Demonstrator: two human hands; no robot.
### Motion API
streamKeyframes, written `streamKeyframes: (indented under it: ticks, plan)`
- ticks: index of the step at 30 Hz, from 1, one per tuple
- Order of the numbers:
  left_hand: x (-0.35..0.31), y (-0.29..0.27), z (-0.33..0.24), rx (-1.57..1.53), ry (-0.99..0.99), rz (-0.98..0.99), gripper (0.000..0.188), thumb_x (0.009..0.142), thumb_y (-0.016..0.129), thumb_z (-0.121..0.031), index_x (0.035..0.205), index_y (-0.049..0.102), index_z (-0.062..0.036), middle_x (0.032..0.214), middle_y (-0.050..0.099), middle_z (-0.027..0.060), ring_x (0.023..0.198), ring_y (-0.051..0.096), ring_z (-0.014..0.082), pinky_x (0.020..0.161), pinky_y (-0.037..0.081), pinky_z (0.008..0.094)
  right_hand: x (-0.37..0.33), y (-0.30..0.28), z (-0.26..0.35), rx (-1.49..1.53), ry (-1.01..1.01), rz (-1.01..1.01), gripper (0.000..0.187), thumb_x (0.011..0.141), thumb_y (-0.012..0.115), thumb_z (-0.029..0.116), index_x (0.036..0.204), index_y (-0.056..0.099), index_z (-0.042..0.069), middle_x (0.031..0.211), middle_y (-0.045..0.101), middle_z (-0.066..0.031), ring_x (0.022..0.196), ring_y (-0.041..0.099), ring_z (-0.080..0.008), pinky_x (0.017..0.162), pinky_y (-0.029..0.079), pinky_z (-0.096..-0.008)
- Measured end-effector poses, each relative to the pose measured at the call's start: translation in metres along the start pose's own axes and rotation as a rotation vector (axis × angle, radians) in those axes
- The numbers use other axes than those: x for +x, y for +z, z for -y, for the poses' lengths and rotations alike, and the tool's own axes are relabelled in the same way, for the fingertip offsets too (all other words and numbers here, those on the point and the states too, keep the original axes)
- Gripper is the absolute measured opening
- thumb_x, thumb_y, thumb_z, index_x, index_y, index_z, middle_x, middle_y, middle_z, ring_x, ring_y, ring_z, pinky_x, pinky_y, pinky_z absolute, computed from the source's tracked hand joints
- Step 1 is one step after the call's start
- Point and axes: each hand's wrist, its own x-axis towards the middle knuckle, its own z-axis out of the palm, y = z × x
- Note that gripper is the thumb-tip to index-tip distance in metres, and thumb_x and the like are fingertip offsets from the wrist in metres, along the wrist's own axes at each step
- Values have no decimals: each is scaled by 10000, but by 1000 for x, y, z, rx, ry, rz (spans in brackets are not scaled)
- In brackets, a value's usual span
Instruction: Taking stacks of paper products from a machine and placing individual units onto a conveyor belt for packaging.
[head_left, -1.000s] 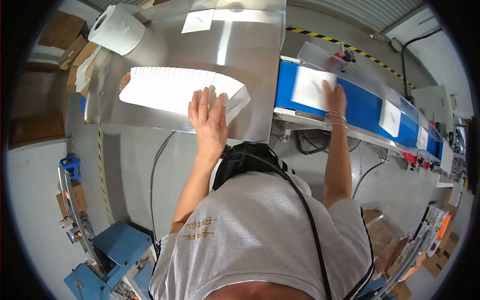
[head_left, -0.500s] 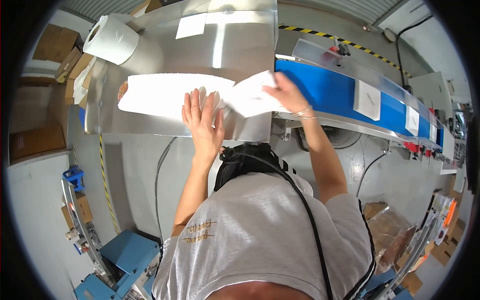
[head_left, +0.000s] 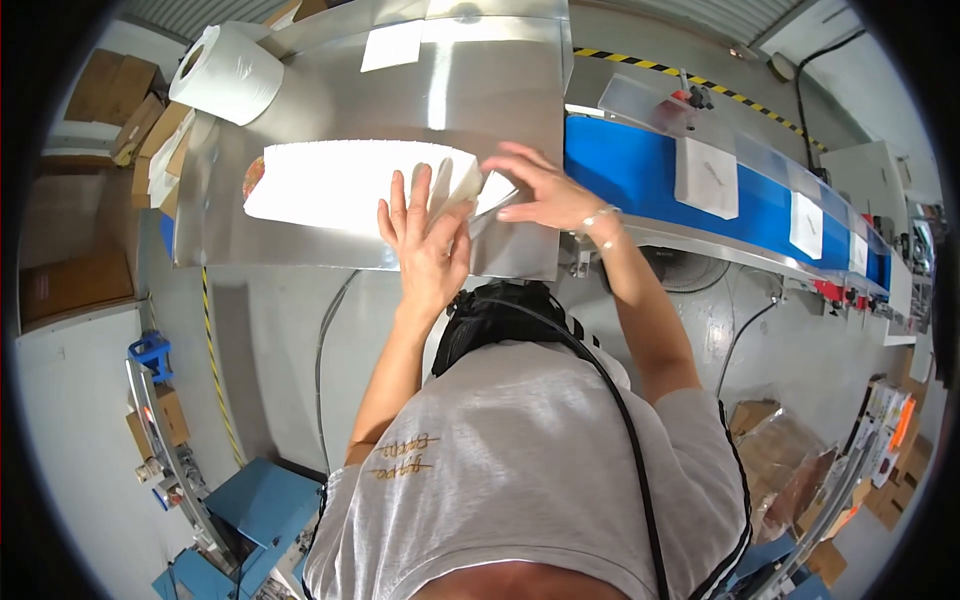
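A fanned stack of thin white sheets or flat pouches lies on the steel table; I cannot tell which they are. My left hand rests on the stack's near right part, fingers spread. At the right end, a white flap stands up from the rest. My right hand is beside that flap with its fingers apart, and nothing shows in its grasp. A reddish-brown rounded thing peeks out at the stack's left end, mostly covered.
To the right runs a blue conveyor belt behind a clear guard, carrying several flat white pieces. A large white roll stands at the table's far left. One white sheet lies at the table's back. Cardboard boxes are at the left.
My right hand has moved left from the belt's near end to the stack, and the white sheet it held has left it. White pieces on the belt lie in different places.
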Motion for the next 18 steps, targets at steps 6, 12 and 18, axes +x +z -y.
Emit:
streamKeyframes:
  ticks: [6, 12, 18]
  plan:
    - [-3, 2, 17, 2, -143, -60, 322, 821, 646, -97, 1142, 642, -120, 1401, 406, 150, 1324, 308, 391, 1064, 246, 510, -17, -15, -48, 390, 347, -427, 287, 852, 683, 242, 983, 575, 10, 848, 605, -16, 748, 553, -80, 679, 481, -267]
    - [-3, 4, 20, 55, -67, -130, 335, 788, 658, 14, 1102, 664, -104, 1296, 516, 147, 1236, 422, 393, 997, 373, 480, -65, -71, -90, -804, 775, -897, 531, 790, 679, 440, 1062, 590, -7, 924, 624, -189, 887, 600, -332, 813, 468, -399]
    - [-4, 0, 24, 58, -14, -78, 270, 775, 665, -9, 1028, 692, -100, 1315, 506, 141, 1269, 380, 397, 1038, 309, 495, -15, -33, -15, -4, 162, -282, 517, 752, 742, 183, 1218, 542, 79, 1329, 458, -127, 1186, 472, -268, 953, 413, -375]
